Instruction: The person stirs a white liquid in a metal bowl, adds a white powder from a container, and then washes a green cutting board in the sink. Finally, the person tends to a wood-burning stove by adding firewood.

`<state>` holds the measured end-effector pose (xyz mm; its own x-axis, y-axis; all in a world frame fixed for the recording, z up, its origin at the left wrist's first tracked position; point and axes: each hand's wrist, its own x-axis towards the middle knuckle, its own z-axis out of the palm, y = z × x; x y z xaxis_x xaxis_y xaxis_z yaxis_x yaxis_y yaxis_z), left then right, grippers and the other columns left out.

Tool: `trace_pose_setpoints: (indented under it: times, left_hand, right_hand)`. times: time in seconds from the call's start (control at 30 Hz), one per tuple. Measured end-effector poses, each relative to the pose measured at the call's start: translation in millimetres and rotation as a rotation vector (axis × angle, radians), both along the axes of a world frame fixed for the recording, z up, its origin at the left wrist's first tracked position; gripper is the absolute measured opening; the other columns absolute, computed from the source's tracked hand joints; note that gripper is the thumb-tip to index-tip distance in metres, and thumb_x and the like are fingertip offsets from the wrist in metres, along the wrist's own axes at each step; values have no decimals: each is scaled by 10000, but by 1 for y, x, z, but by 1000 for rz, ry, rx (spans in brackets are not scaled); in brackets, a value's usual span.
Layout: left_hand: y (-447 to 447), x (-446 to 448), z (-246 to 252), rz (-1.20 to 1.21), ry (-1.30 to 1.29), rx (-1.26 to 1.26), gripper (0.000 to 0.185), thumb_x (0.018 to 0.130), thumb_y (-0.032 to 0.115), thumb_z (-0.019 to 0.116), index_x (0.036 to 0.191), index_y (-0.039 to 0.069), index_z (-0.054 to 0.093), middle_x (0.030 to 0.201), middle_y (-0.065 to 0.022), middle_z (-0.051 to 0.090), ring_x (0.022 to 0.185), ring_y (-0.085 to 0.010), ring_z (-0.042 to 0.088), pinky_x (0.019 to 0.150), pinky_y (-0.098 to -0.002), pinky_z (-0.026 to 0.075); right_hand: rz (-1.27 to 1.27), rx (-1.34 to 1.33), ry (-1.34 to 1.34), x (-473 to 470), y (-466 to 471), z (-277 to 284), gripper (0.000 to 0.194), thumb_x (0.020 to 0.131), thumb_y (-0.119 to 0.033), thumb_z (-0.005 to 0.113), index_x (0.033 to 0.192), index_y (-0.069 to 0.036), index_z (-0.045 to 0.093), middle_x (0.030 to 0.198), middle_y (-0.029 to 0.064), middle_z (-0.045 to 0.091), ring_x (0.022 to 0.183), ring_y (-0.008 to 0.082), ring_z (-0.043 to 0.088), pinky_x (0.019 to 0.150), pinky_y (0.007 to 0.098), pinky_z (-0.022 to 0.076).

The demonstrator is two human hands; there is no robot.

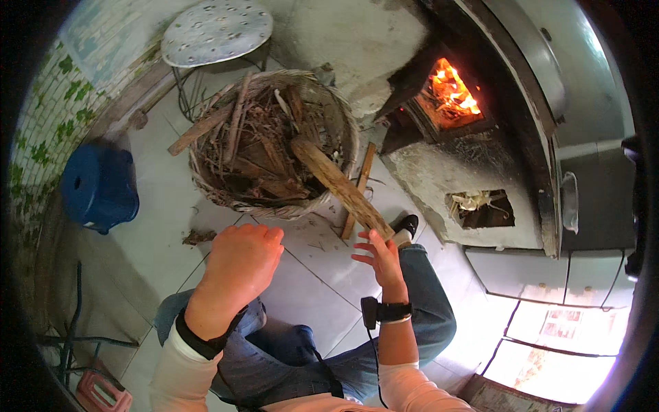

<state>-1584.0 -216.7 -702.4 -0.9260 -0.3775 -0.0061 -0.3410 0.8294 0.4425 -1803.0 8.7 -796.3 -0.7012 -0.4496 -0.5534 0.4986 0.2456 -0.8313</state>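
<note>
A wicker basket (267, 208) full of sticks and twigs stands on the tiled floor before me. A long wooden plank (342, 188) rests on its rim and slants down toward me. At the plank's near end is my right hand (383, 257), fingers spread; whether it touches the wood is unclear. My left hand (244, 260) hangs in front of the basket with its fingers curled, their undersides hidden. A thinner wooden strip (360, 190) lies beside the basket, partly under the plank. Flames (450, 90) burn inside the stove opening at the upper right.
A blue plastic stool (98, 185) stands at the left. Behind the basket is a round speckled stool (219, 31). The stove wall (422, 180) has a lower opening holding pale scraps. A dark metal frame (77, 329) and a pink plastic object (103, 394) are at lower left.
</note>
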Motion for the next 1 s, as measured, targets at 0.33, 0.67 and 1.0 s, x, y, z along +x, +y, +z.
trace_pose_setpoints:
  times: [0.33, 0.67, 1.0]
  left_hand:
    - [12, -29, 9, -28, -146, 65, 165, 858, 153, 648, 989, 54, 648, 858, -126, 654, 815, -333, 632, 713, -441, 496]
    - [26, -23, 22, -112, -199, 76, 225, 791, 154, 711, 954, 63, 584, 806, -96, 584, 770, -292, 578, 683, -411, 450]
    - [19, -30, 17, -57, -346, 126, 362, 801, 149, 707, 1137, 45, 619, 931, -134, 639, 868, -328, 599, 797, -449, 453]
  right_hand:
    - [-3, 46, -44, -17, 43, 7, 346, 962, -340, 596, 1057, -11, 645, 870, 85, 651, 685, 159, 582, 576, 293, 461]
    - [-232, -13, 288, 13, 102, 66, 504, 975, -455, 542, 1142, 19, 589, 891, 68, 641, 593, 68, 454, 508, 210, 328]
    - [-204, -459, 242, -177, -20, 23, 380, 1019, -364, 522, 1233, -52, 562, 1068, 117, 663, 764, 98, 570, 643, 202, 470]
